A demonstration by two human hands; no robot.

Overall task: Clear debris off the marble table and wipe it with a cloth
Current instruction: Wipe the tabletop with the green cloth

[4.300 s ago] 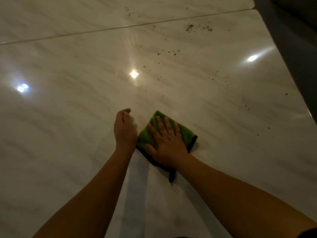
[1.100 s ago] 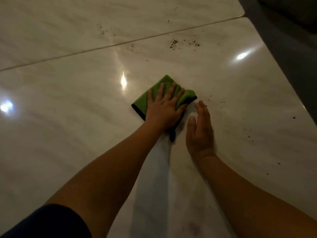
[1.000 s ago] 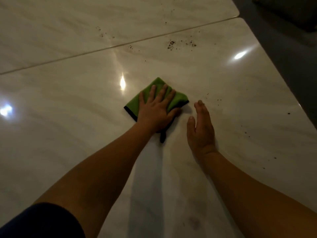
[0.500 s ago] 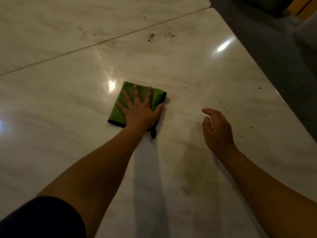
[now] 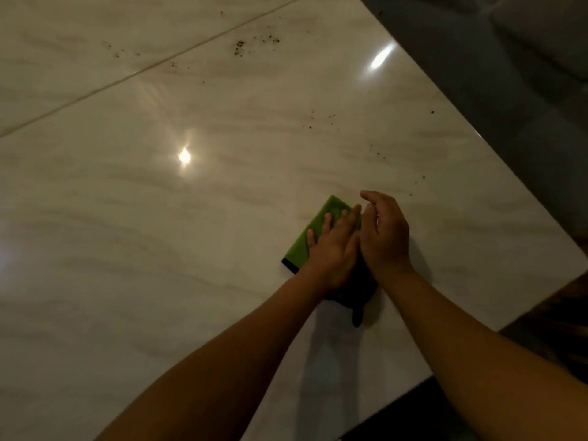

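A folded green cloth with a dark edge lies on the glossy marble table. My left hand presses flat on the cloth, fingers spread. My right hand stands on its edge right beside it, cupped, fingers curled toward the cloth and touching the left hand. Dark crumbs are scattered beyond the hands, with a denser patch near the far seam and a few specks toward the right edge.
A seam runs diagonally across the far part of the table. The right table edge borders a dark floor and a grey cushion. The near right corner is close to my right forearm.
My left hand slid the cloth to the right and toward me. My right hand came in against it and cupped on its edge. The view shifted left.
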